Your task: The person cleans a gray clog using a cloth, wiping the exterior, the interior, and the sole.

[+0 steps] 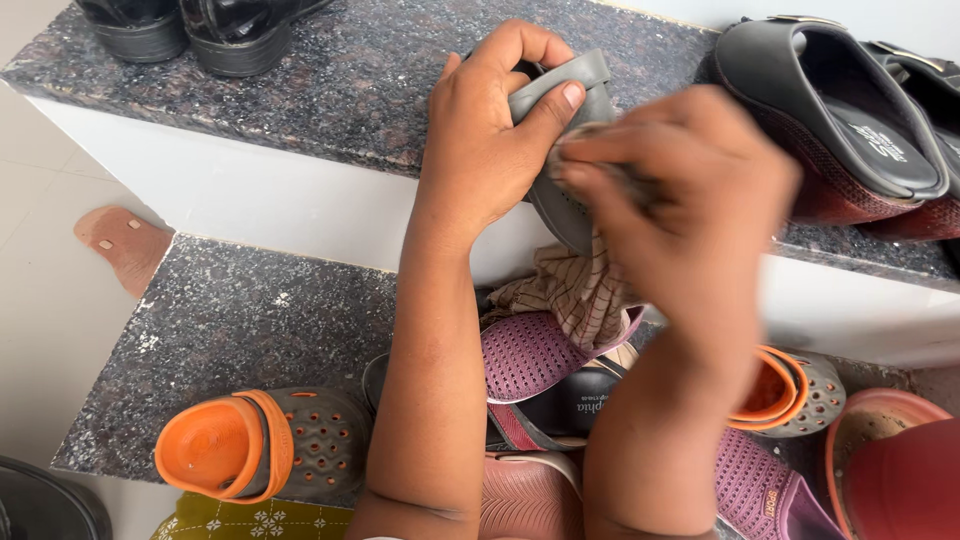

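Note:
My left hand (490, 130) grips a grey sandal (565, 205) by its strap, holding it up over the lower step. My right hand (690, 200) is blurred and presses a beige striped cloth (580, 290) against the sandal's side; the cloth hangs down below it. Much of the sandal is hidden behind both hands.
A dark granite upper step (360, 80) carries black shoes (190, 30) at the far left and black-and-maroon sandals (840, 110) at the right. On the lower granite step (250, 320) lie orange-grey clogs (270, 440), purple mesh shoes (530, 355) and pink footwear (530, 500). A maroon sandal (890, 470) lies at the right.

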